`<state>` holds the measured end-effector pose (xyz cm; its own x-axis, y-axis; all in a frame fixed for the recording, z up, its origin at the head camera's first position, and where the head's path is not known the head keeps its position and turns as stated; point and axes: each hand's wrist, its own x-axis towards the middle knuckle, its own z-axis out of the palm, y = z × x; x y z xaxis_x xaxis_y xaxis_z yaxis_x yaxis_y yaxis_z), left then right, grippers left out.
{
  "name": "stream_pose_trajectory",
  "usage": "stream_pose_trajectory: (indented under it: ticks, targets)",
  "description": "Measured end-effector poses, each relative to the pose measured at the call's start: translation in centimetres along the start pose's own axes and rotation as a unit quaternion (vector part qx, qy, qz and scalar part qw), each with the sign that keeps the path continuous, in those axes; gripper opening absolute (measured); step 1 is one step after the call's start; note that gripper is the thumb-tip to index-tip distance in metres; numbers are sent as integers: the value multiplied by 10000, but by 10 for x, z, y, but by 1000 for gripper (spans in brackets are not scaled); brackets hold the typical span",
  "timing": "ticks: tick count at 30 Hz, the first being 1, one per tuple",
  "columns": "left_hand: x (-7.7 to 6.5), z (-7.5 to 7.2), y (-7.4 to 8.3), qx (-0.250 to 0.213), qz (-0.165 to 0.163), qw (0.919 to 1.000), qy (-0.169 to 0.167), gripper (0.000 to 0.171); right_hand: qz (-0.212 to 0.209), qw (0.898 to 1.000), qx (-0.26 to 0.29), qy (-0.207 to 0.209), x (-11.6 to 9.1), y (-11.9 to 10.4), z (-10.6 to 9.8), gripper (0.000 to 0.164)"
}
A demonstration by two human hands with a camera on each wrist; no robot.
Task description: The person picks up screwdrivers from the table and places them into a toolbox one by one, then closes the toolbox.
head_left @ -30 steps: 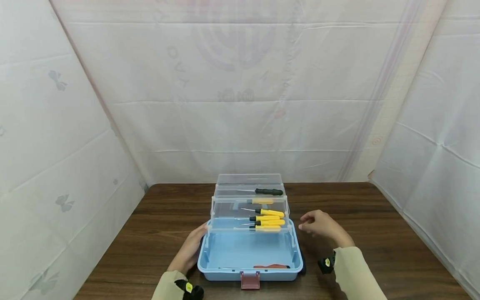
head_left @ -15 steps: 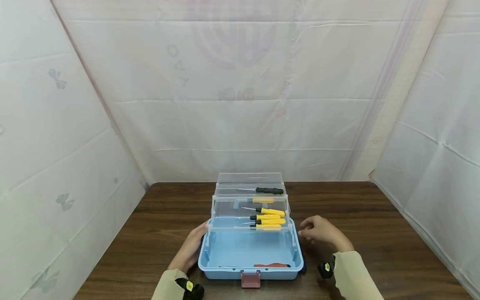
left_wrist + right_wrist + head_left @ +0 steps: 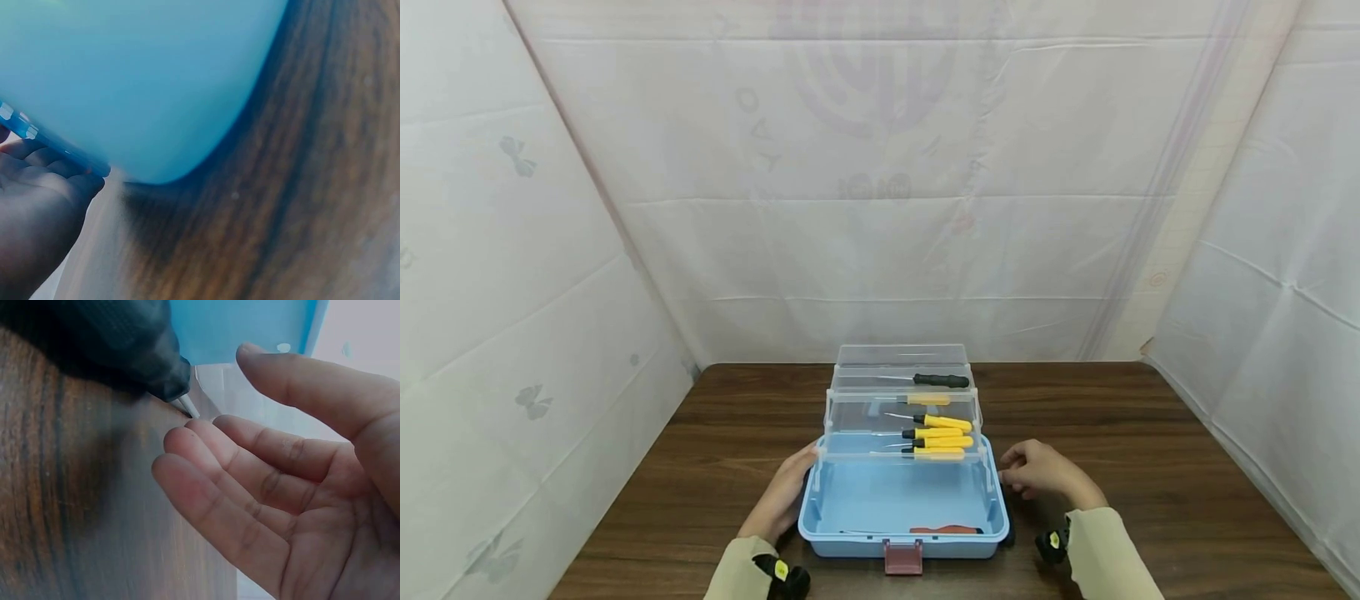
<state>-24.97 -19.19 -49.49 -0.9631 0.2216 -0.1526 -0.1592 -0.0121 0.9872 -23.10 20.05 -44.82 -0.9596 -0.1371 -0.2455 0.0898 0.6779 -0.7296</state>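
A light-blue toolbox (image 3: pixel 902 546) stands open on the table. My left hand (image 3: pixel 782 500) grips its left side, with fingertips at the rim beside the clear trays. In the left wrist view that hand (image 3: pixel 37 212) has its fingers at a blue strip of the box. To the right of the box, my right hand (image 3: pixel 1041 475) is held low, holding nothing. Its loosely bent fingers (image 3: pixel 200 494) are close to a dark tool (image 3: pixel 125 344) with a tapered nose and thin pale shaft, lying along the box's right side. The tool's far end is out of view.
Clear tiered trays (image 3: pixel 850 408) hold several yellow-handled screwdrivers (image 3: pixel 943 442) and a black-handled screwdriver (image 3: pixel 942 381). A red-handled tool (image 3: pixel 946 529) lies in the box's bottom. A dusky-red latch (image 3: pixel 902 558) hangs in front. White sheeting (image 3: pixel 880 275) encloses the dark wooden table (image 3: pixel 730 425).
My right hand has come down and slightly nearer to me beside the toolbox. The left hand stays at the box's left side.
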Motion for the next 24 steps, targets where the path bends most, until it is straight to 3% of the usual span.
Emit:
stream_pose_trajectory:
  ticks: [24]
  targets:
    - [0, 1, 0, 105, 10, 9999, 11, 57, 140, 9994, 49, -311, 2, 9, 9, 33]
